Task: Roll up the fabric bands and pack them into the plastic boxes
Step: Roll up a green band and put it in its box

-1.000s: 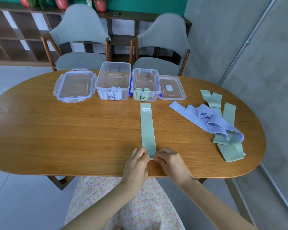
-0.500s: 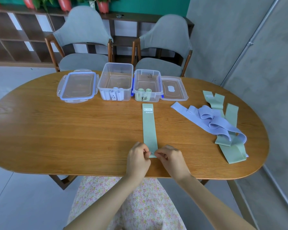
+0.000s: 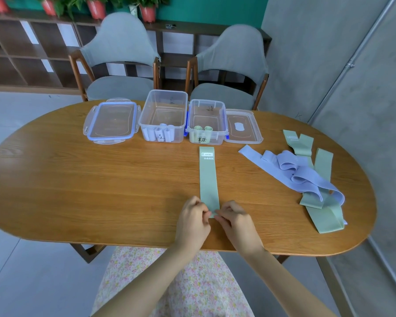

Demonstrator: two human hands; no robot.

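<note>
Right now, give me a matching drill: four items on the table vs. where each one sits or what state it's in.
Items:
1. flat green band
2. purple bands
3. green rolls
4. blue-rimmed lid

States:
A. inside the right box
B. loose pile at the table's right end
C. left of the left box
D. near end pinched by left hand and right hand

Pairs: 1-D, 2-B, 3-A, 4-C

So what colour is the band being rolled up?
Pale green band, with a small white label at its far end; head view.
</note>
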